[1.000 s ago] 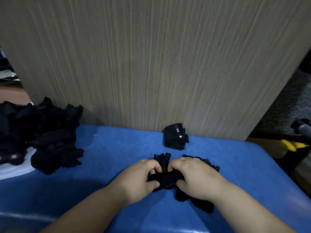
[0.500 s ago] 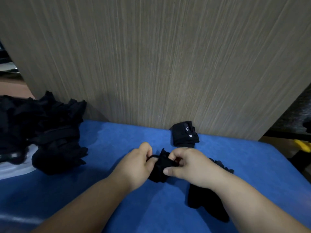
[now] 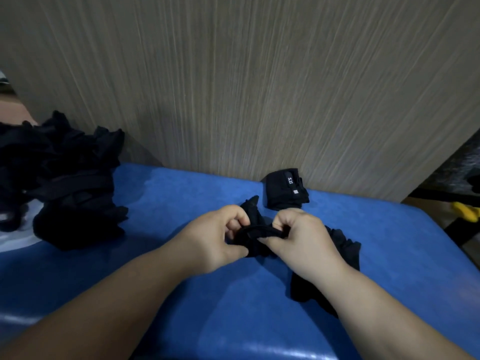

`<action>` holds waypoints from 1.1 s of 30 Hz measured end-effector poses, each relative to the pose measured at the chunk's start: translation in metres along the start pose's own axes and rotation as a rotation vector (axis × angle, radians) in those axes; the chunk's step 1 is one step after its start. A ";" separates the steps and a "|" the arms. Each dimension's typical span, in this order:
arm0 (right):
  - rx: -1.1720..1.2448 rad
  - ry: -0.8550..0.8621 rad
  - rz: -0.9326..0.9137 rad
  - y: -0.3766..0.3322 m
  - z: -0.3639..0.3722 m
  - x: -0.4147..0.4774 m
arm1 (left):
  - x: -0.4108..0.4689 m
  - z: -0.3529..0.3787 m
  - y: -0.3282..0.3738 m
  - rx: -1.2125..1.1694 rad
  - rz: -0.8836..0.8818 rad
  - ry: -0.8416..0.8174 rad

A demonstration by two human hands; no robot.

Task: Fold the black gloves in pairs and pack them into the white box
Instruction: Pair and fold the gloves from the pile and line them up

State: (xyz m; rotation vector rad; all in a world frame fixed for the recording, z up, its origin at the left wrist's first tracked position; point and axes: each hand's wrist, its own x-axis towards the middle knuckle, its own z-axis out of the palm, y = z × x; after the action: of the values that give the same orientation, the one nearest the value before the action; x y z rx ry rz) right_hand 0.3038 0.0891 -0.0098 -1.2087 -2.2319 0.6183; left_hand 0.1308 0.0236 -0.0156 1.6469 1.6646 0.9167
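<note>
Nearest the camera, two bare forearms reach in over the smooth blue padded surface [image 3: 181,193] and meet at a bunched black fabric glove bundle [image 3: 255,239] held just above its middle. The left hand [image 3: 215,240] has its grip clamped on the bundle's left end, fingers curled over the top and thumb pressed underneath. The right hand [image 3: 301,237] has its grip pinched on the right end, thumb and curled fingers closed on a rolled band of the fabric. Just right of the bundle, a loose flat black glove [image 3: 346,246] lies on the surface, partly under the right wrist and forearm. Just beyond the bundle, a folded black glove pair with a small white label [image 3: 285,189] lies apart from it, against the foot of the upright beige wood-grain panel [image 3: 233,87]. Well to the left of the bundle is a heaped pile of unfolded black gloves [image 3: 65,183], with a white edge [image 3: 15,241] showing beneath it; whether that is the box cannot be told. Far right of the bundle, off the surface, is a blurred yellow object [image 3: 467,211].
</note>
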 end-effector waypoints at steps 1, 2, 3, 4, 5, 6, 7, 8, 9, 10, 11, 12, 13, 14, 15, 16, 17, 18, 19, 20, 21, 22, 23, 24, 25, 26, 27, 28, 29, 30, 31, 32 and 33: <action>-0.008 0.001 -0.009 -0.001 0.000 0.000 | 0.001 0.000 -0.001 -0.004 -0.011 0.006; -0.014 -0.001 -0.020 -0.002 0.000 -0.001 | 0.003 0.001 -0.003 -0.007 -0.028 0.017; -0.015 -0.003 -0.033 -0.003 0.001 -0.002 | 0.004 0.002 -0.005 -0.010 -0.046 0.028; -0.011 -0.003 -0.046 -0.004 0.001 -0.003 | 0.005 0.004 -0.006 -0.013 -0.060 0.040; -0.003 -0.002 -0.060 -0.005 0.001 -0.004 | 0.006 0.005 -0.006 -0.013 -0.068 0.056; 0.007 -0.008 -0.070 -0.006 -0.001 -0.004 | 0.007 0.006 -0.007 -0.012 -0.074 0.078; 0.020 -0.031 -0.077 -0.007 -0.003 -0.004 | 0.007 0.007 -0.007 -0.011 -0.084 0.105; 0.035 -0.078 -0.080 -0.008 -0.006 -0.004 | 0.008 0.007 -0.008 -0.014 -0.097 0.129; 0.046 -0.142 -0.084 -0.008 -0.009 -0.004 | 0.009 0.007 -0.008 -0.022 -0.112 0.146; 0.061 -0.210 -0.086 -0.009 -0.011 -0.004 | 0.010 0.007 -0.009 -0.034 -0.131 0.157; 0.090 -0.272 -0.083 -0.008 -0.014 -0.005 | 0.011 0.007 -0.010 -0.058 -0.152 0.164; 0.133 -0.323 -0.074 -0.008 -0.015 -0.005 | 0.011 0.007 -0.009 -0.090 -0.175 0.170; 0.170 -0.352 -0.065 -0.007 -0.016 -0.005 | 0.011 0.006 -0.009 -0.118 -0.194 0.177; 0.188 -0.353 -0.061 -0.006 -0.015 -0.005 | 0.011 0.006 -0.008 -0.137 -0.208 0.190; 0.191 -0.334 -0.064 -0.006 -0.014 -0.004 | 0.011 0.006 -0.005 -0.142 -0.217 0.208; 0.198 -0.306 -0.073 -0.006 -0.013 -0.004 | 0.010 0.006 -0.003 -0.132 -0.221 0.229; 0.208 -0.281 -0.080 -0.006 -0.011 -0.003 | 0.009 0.005 -0.002 -0.104 -0.222 0.251; 0.221 -0.261 -0.081 -0.006 -0.009 -0.003 | 0.008 0.004 -0.002 -0.060 -0.221 0.267; 0.235 -0.245 -0.075 -0.006 -0.008 -0.003 | 0.007 0.003 -0.002 -0.011 -0.222 0.278; 0.253 -0.232 -0.064 -0.005 -0.007 -0.003 | 0.006 0.002 -0.003 0.027 -0.221 0.284; 0.271 -0.217 -0.053 -0.005 -0.006 -0.004 | 0.006 0.002 -0.004 0.051 -0.218 0.285; 0.286 -0.197 -0.043 -0.005 -0.005 -0.004 | 0.005 0.002 -0.004 0.062 -0.214 0.284; 0.295 -0.165 -0.037 -0.005 -0.005 -0.004 | 0.005 0.003 -0.004 0.059 -0.208 0.279; 0.298 -0.126 -0.032 -0.005 -0.005 -0.003 | 0.003 0.005 -0.004 0.048 -0.202 0.269; 0.294 -0.089 -0.031 -0.005 -0.005 -0.002 | 0.002 0.007 -0.004 0.041 -0.197 0.256; 0.276 -0.062 -0.032 -0.004 -0.005 -0.002 | 0.001 0.010 -0.004 0.048 -0.187 0.241; 0.242 -0.044 -0.040 -0.004 -0.006 -0.001 | 0.000 0.011 -0.004 0.067 -0.176 0.224; 0.198 -0.030 -0.051 -0.004 -0.006 -0.001 | -0.001 0.012 -0.005 0.091 -0.168 0.204; 0.149 -0.021 -0.061 -0.004 -0.006 -0.001 | -0.002 0.012 -0.006 0.113 -0.160 0.185; 0.099 -0.022 -0.068 -0.004 -0.006 -0.002 | -0.002 0.011 -0.007 0.139 -0.150 0.167; 0.052 -0.028 -0.074 -0.004 -0.006 -0.003 | -0.002 0.009 -0.007 0.168 -0.137 0.154; 0.015 -0.034 -0.081 -0.004 -0.005 -0.004 | -0.002 0.008 -0.007 0.190 -0.121 0.148; -0.008 -0.036 -0.089 -0.004 -0.004 -0.004 | -0.003 0.006 -0.007 0.199 -0.109 0.142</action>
State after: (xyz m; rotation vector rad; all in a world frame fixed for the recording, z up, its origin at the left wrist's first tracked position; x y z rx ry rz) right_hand 0.3057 0.0841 -0.0058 -1.1034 -2.3061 0.6011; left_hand 0.1322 0.0213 -0.0249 1.6317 1.9768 0.8545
